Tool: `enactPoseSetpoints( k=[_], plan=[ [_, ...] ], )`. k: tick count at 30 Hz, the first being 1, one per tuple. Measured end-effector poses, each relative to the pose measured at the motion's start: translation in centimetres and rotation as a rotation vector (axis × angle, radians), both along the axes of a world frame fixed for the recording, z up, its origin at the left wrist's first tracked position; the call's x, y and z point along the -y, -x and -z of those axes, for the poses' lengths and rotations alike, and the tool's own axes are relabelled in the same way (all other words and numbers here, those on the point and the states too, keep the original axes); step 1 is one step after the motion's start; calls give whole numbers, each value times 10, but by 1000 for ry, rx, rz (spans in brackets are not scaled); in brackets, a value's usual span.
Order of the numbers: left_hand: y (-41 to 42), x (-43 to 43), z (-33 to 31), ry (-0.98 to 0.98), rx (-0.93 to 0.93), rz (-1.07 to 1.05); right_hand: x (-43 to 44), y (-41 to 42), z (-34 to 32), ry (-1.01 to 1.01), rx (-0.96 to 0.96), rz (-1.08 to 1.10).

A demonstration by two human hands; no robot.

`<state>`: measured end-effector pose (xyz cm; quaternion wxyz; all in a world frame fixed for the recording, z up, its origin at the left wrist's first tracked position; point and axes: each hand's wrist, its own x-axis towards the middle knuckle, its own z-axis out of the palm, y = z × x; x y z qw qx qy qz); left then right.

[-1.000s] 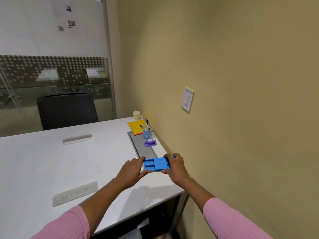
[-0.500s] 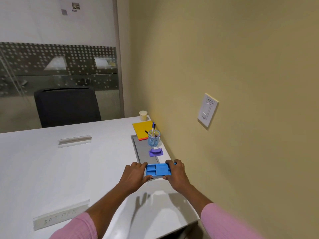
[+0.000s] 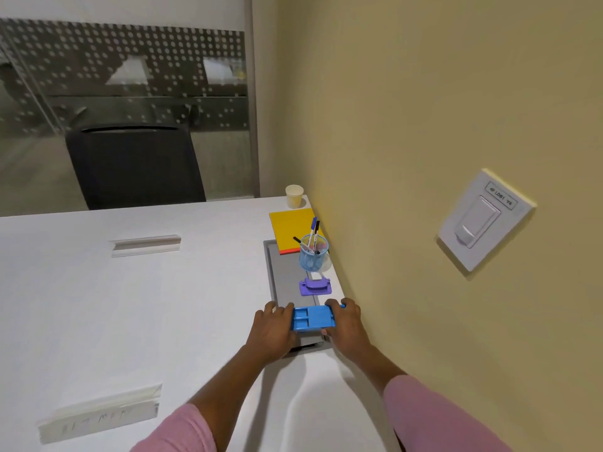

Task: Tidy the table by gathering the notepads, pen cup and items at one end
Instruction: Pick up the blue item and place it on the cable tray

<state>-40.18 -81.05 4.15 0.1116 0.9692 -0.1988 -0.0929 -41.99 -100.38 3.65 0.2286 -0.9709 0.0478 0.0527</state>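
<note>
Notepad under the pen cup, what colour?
Yellow notepad with an orange-red strip along its near edge; head view shows it, partly behind the pen cup.

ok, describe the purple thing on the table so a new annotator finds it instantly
Follow the yellow wall along the white table to the grey inset panel. The purple item lies on that panel's wall side, between the clear pen cup farther away and the blue tray held in both hands. It is the only purple object, low and flat.
</note>
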Motion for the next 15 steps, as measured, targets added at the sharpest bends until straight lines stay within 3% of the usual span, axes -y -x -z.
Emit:
enactPoseSetpoints(
  k=[8,15],
  plan=[
    [-34,18,49,52,-235,-84,19,-49,46,31,-80,-28],
    [-46,28,65,103,-332,-102,27,-65,76,-36,-114,-8]
  ],
)
